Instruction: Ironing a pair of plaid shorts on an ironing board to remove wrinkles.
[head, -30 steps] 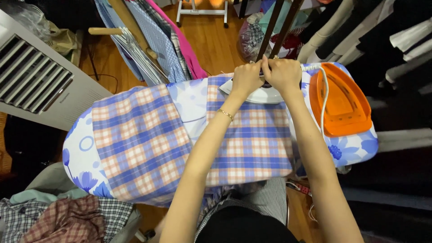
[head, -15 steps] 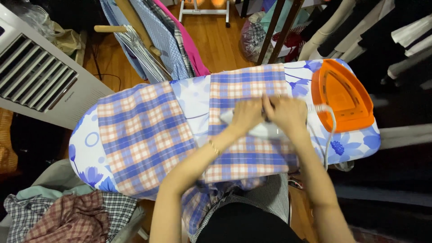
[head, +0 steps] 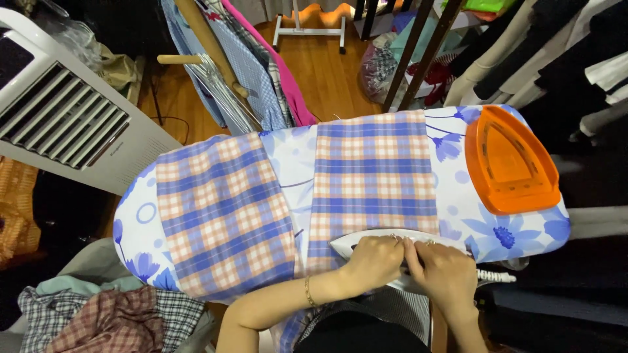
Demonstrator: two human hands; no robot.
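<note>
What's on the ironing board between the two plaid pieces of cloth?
In the head view, only the bare floral cover of the ironing board shows between the left plaid piece and the right plaid piece. Nothing else lies on that strip.

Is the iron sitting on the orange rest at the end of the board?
No, both hands hold the iron on the plaid cloth, apart from the orange rest.

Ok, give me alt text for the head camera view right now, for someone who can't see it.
Both hands, left hand and right hand, grip a white iron at the near edge of a blue-and-orange plaid cloth on a floral ironing board. An orange iron rest sits at the board's right end.
</note>
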